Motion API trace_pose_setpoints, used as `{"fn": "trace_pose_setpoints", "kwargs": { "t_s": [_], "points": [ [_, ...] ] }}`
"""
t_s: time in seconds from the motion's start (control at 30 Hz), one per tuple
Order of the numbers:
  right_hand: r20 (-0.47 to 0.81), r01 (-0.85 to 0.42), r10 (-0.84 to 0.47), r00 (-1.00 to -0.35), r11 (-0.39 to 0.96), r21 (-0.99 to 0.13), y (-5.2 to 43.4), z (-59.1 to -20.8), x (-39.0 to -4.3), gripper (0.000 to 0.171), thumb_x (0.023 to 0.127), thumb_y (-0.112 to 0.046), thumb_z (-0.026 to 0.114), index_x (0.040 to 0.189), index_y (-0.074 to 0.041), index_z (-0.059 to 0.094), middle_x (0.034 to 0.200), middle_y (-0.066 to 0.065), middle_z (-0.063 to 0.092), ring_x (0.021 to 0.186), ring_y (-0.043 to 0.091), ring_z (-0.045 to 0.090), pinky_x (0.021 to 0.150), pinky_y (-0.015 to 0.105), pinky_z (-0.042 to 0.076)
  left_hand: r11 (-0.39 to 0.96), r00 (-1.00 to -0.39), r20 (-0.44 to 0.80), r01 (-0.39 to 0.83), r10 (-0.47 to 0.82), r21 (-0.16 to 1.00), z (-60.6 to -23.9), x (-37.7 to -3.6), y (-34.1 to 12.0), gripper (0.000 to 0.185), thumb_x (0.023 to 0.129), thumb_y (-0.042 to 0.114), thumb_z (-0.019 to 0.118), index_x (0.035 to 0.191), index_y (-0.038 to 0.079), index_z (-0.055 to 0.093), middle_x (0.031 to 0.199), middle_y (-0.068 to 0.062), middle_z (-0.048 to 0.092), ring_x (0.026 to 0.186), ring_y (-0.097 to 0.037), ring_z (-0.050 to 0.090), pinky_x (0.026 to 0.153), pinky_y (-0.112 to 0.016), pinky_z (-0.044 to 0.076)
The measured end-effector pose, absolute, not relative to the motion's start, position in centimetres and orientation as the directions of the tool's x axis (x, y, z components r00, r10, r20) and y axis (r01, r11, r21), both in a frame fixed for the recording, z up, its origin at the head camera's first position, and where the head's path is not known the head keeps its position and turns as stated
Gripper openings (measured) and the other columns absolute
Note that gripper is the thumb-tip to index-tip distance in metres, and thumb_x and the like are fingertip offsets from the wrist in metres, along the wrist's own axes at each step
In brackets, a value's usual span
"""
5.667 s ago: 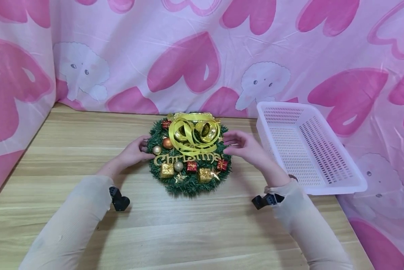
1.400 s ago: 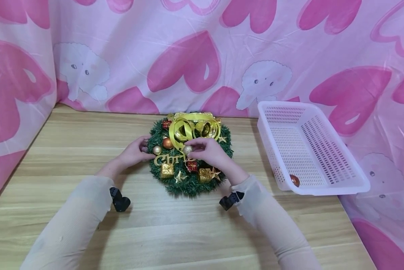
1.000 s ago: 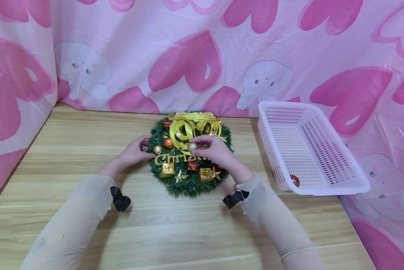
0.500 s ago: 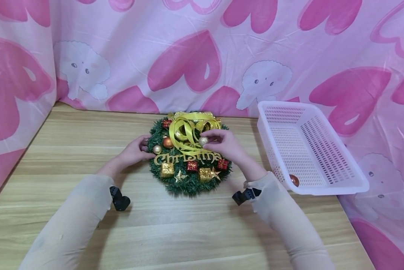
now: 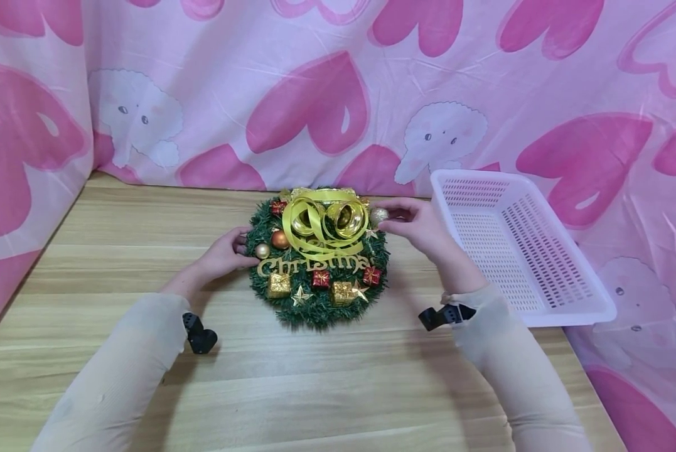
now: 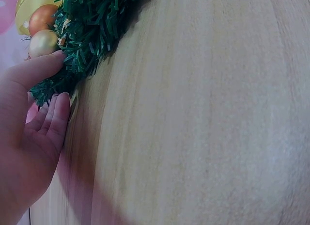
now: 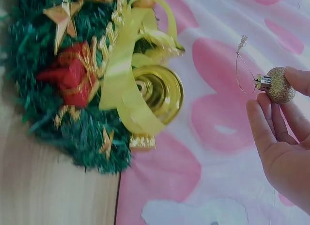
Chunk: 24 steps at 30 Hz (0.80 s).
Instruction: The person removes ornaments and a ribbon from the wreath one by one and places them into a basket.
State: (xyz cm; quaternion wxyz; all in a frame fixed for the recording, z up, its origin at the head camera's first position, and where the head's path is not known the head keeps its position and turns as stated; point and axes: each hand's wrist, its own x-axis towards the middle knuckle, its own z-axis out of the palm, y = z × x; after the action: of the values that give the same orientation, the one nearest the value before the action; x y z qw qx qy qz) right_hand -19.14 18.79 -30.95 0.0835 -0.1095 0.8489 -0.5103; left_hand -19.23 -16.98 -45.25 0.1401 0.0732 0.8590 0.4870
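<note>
A green Christmas wreath (image 5: 315, 314) lies on the table, trimmed with small gift boxes, stars, baubles, yellow ribbon and golden bells. My left hand (image 5: 221, 254) holds its left edge; the left wrist view has the thumb on top near a pale gold bauble (image 6: 43, 43) and the fingers lower at the rim. Just off the wreath's upper right, my right hand (image 5: 419, 229) pinches a glittery gold bauble (image 7: 280, 85) between thumb and fingers. From the bauble's metal cap hangs a thin loop of cord (image 7: 238, 72), apart from the wreath.
A white perforated plastic basket (image 5: 577, 251) stands at the right, its near left corner hidden behind my right forearm. Pink heart-patterned cloth (image 5: 213, 113) hangs behind the table and at both sides. Each wrist wears a black camera (image 5: 201, 336).
The glittery bauble has left its place low on the wreath. My right hand has carried it right and away over the bells' side. My left hand has stayed put.
</note>
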Motion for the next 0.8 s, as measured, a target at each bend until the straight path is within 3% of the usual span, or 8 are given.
{"fn": "trace_pose_setpoints", "kwargs": {
  "t_s": [0.17, 0.37, 0.57, 0.8],
  "points": [
    [-0.034, -0.073, -0.226, -0.973, 0.449, -0.89, 20.2, -30.3, -19.2, 0.042, 0.081, -0.003, 0.066, 0.121, 0.005, 0.056, 0.087, -0.018, 0.062, 0.086, 0.002, 0.058, 0.079, 0.015, 0.049, 0.521, -0.95, -0.172, -0.011, 0.262, 0.854, -45.3, -19.2, -17.0, 0.083, 0.079, 0.012, 0.071, 0.145, 0.0, 0.023, 0.127, -0.027, 0.043, 0.11, -0.035, 0.045, 0.092, -0.041, 0.044],
    [-0.013, -0.074, -0.198, -0.98, 0.425, -0.902, 21.4, -30.0, -19.1, 0.041, 0.082, -0.004, 0.067, 0.121, 0.004, 0.056, 0.087, -0.021, 0.064, 0.087, 0.001, 0.059, 0.079, 0.014, 0.048, 0.526, -0.949, -0.173, -0.009, 0.263, 0.85, -45.1, -19.1, -17.1, 0.083, 0.079, 0.012, 0.071, 0.145, -0.001, 0.023, 0.127, -0.027, 0.044, 0.109, -0.035, 0.046, 0.089, -0.038, 0.045],
    [0.051, -0.114, -0.17, -0.984, 0.385, -0.916, 22.7, -29.9, -19.1, 0.026, 0.083, -0.004, 0.067, 0.107, -0.014, 0.066, 0.087, -0.019, 0.064, 0.085, 0.0, 0.058, 0.077, 0.011, 0.048, 0.527, -0.95, -0.168, -0.004, 0.263, 0.85, -45.1, -19.1, -17.2, 0.082, 0.079, 0.012, 0.071, 0.145, -0.001, 0.023, 0.126, -0.027, 0.045, 0.109, -0.034, 0.047, 0.086, -0.034, 0.045],
    [0.054, -0.098, -0.108, -0.993, 0.461, -0.882, 25.2, -29.3, -19.1, 0.036, 0.085, -0.01, 0.067, 0.12, -0.007, 0.062, 0.095, -0.017, 0.062, 0.091, 0.0, 0.056, 0.08, 0.009, 0.046, 0.53, -0.947, -0.185, -0.019, 0.263, 0.848, -45.0, -19.1, -17.1, 0.083, 0.079, 0.011, 0.07, 0.146, 0.0, 0.022, 0.127, -0.026, 0.044, 0.111, -0.034, 0.046, 0.083, -0.031, 0.048]
  ]
}}
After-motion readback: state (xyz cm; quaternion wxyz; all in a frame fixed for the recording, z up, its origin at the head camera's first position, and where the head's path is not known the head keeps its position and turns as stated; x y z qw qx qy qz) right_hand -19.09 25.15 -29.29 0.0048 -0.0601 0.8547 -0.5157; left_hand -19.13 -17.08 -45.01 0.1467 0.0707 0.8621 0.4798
